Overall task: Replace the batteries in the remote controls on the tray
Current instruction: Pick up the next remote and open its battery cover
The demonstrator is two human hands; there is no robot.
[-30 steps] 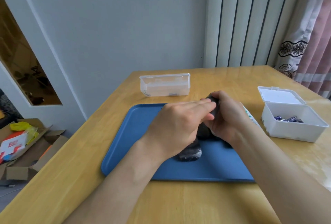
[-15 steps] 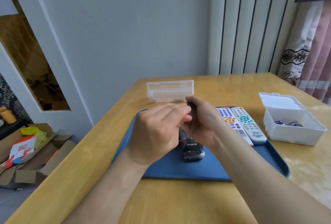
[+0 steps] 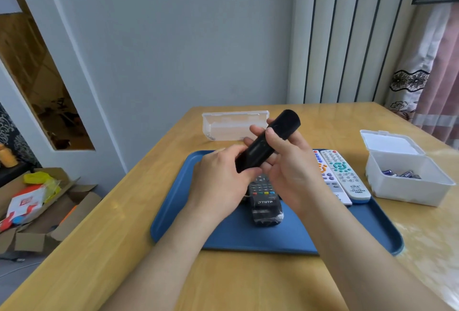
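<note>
A black remote point(image 3: 267, 141) is held above the blue tray point(image 3: 223, 236), its back towards me and its far end tilted up to the right. My left hand point(image 3: 221, 181) grips its near end, thumb on the back. My right hand point(image 3: 288, 161) wraps round its middle, thumb on top. Below, on the tray, lies a second black remote point(image 3: 264, 201) wrapped in clear film. Two white remotes point(image 3: 341, 176) lie side by side at the tray's right.
A white open box point(image 3: 407, 186) with several blue batteries point(image 3: 400, 174) stands right of the tray, lid flipped back. A clear plastic case point(image 3: 233, 125) stands behind the tray. Cardboard boxes lie on the floor at the left. The wooden table's left edge is close.
Both hands have lifted the black remote off the tray and tilted it up, back side towards me. The view has swung so the white remotes and the tray's right side show.
</note>
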